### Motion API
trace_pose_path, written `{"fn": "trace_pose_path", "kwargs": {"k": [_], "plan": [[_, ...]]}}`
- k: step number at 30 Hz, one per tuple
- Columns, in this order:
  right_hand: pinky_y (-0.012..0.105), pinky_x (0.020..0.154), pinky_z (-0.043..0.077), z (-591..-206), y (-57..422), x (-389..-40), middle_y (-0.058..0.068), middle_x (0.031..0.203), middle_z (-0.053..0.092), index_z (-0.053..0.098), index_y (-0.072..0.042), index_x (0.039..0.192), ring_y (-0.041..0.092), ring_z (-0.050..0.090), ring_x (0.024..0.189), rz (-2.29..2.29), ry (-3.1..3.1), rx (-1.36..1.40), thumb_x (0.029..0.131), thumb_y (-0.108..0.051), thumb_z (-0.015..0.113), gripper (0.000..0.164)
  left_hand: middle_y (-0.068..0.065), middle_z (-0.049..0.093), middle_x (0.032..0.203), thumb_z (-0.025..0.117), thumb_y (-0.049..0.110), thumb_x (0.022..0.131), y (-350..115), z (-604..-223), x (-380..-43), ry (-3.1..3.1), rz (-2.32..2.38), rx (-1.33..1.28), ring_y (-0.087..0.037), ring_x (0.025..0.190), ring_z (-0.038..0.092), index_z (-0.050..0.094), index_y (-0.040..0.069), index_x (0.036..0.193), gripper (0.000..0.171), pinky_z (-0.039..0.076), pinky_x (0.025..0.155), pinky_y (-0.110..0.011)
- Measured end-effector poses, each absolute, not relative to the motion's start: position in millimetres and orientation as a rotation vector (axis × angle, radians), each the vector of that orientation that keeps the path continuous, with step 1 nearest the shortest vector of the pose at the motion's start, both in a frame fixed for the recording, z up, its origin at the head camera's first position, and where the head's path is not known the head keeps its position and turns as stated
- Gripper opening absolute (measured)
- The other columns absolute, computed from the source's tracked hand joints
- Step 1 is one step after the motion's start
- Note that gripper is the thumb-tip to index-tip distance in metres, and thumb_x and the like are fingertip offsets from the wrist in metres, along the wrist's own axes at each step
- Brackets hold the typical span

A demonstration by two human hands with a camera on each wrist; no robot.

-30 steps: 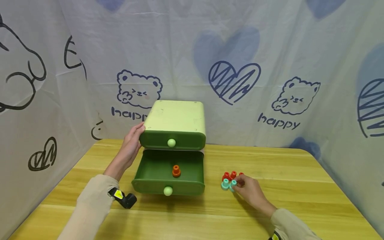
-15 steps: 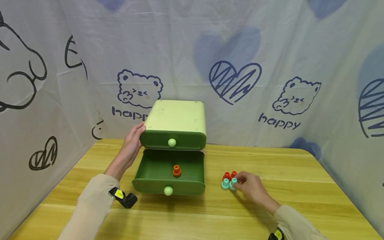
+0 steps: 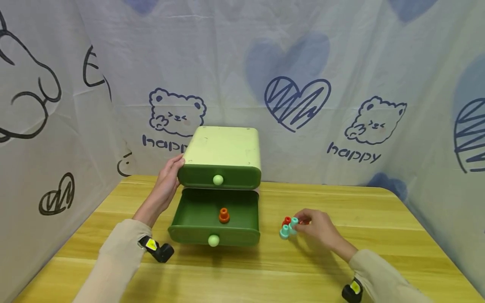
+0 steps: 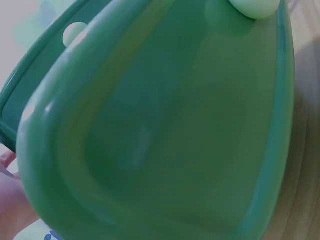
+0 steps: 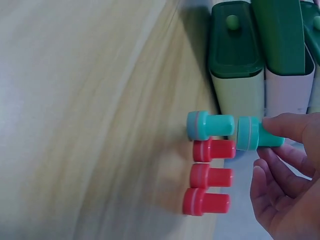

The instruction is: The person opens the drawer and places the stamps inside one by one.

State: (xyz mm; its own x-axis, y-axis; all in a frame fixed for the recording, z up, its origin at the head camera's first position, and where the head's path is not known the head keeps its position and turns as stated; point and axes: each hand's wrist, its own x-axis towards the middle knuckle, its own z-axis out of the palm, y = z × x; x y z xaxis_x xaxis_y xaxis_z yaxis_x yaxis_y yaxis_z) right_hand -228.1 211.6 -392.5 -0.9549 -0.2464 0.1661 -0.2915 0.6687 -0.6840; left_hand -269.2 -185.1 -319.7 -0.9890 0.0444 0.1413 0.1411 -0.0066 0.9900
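Turquoise peg [image 3: 293,226] in the head view is right of the drawer cabinet [image 3: 223,145], pinched between thumb and fingers of the right hand [image 3: 318,230]. The left hand [image 3: 166,181] rests extended along the cabinet's left side.

Left wrist view: the pulled-out drawer [image 4: 170,125] hides most of that hand.

Right wrist view: the peg is raised off the table [image 5: 100,100], near a second turquoise peg [image 5: 215,126] and three red pegs [image 5: 217,177].

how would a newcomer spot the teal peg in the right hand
Find the green drawer cabinet on the table; right of it is the right hand, pinching the teal peg. Unlike its neighbours, the other teal peg and three red pegs standing upright, this one is held off the table.
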Motion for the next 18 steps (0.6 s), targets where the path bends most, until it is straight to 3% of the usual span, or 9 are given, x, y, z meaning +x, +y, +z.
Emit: {"fn": "trace_pose_path", "kwargs": {"k": [9, 18], "plan": [[0.025, 0.06, 0.052, -374.7, 204.3, -227.7, 0.005, 0.087, 0.064, 0.064, 0.006, 0.104, 0.018, 0.059, 0.079, 1.309, -2.837, 0.412, 0.083, -0.006, 0.074, 0.027, -0.012, 0.014, 0.159, 0.037, 0.032, 0.104, -185.4, -317.9, -269.1, -2.186, -2.163, -0.179, -0.027, 0.142, 0.02, 0.015, 0.003, 0.154, 0.062, 0.02, 0.115, -0.044], [0.03, 0.061, 0.051, -357.5, 195.7, -222.9, 0.003, 0.086, 0.064, 0.067, 0.001, 0.102, 0.016, 0.058, 0.076, 1.357, -2.898, 0.377, 0.084, -0.009, 0.072, 0.021, -0.011, 0.015, 0.159, 0.038, 0.032, 0.104, -184.6, -317.7, -270.0, -2.182, -2.181, -0.167, -0.026, 0.142, 0.021, 0.015, 0.004, 0.154, 0.062, 0.021, 0.115, -0.042]]}}
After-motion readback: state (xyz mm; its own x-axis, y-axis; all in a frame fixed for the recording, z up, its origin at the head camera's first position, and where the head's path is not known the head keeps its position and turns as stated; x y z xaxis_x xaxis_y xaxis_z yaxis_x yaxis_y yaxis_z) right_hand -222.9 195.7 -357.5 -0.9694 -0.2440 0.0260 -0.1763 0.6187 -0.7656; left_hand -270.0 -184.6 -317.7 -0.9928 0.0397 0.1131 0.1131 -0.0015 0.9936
